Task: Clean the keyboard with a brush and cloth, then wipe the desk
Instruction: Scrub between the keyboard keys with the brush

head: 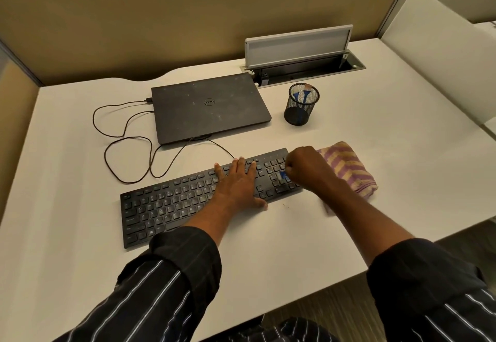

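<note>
A black keyboard [171, 207] lies slanted on the white desk [295, 247]. My left hand [239, 183] rests flat on its right-middle keys, fingers spread. My right hand [306, 166] is closed in a fist over the number pad, gripping a small blue brush [283, 176] whose bristles touch the keys. A folded purple-and-yellow striped cloth [349, 167] lies just right of the keyboard, partly behind my right wrist.
A closed black laptop [209, 107] sits behind the keyboard, with a thin black cable [126, 148] looping left of it. A black mesh cup [302, 105] holds blue-handled tools. An open cable hatch [303, 60] is at the back. The desk edge falls off at the right.
</note>
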The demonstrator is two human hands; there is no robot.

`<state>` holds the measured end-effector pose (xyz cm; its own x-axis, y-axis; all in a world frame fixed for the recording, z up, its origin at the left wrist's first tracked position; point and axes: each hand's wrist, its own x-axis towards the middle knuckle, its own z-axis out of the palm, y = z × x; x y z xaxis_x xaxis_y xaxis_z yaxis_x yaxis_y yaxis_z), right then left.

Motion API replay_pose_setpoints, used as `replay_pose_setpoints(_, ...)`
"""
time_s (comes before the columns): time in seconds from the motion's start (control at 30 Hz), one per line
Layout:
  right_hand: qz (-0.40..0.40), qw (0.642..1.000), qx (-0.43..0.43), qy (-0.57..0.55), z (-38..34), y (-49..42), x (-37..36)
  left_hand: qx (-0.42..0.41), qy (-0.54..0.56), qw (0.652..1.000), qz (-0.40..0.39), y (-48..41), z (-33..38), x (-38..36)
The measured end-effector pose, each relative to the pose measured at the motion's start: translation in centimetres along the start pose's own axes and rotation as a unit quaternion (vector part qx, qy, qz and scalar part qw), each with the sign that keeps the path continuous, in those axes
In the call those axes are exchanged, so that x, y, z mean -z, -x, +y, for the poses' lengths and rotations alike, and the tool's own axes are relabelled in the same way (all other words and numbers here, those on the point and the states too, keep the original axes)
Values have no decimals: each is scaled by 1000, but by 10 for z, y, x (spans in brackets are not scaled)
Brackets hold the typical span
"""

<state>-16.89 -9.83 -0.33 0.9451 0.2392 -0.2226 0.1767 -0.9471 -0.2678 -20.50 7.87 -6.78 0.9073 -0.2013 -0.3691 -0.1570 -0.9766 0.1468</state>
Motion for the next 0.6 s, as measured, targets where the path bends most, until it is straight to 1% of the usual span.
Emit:
replay_pose_setpoints(0.07,-12,999,33,-3,-7,-2,-1,1,-6,1000,2,0,1,1)
replay_pose_setpoints(0.13,-34,998,50,19,-11,-3,-6,1,-4,1000,3,0,2,1)
replay_pose_setpoints(0.2,-35,998,35,36,-7,-2,-7,2,-5,1000,6,0,1,2)
replay_pose_setpoints(0.3,-8,999,20,44,2,-1,-2,1,-4,1000,8,0,1,2)
replay_pose_setpoints(0.4,4,998,55,16,-3,-1,0,3,-6,1000,7,0,1,2)
replay_pose_setpoints(0.5,-17,996,93,-3,-16,-1,-7,4,-10,1000,8,0,2,2)
replay_pose_setpoints(0.53,-26,995,95,9,-18,-1,-11,4,-10,1000,8,0,2,2)
replay_pose_setpoints(0.6,-25,996,73,34,-14,-1,-16,3,-8,1000,10,0,1,1)
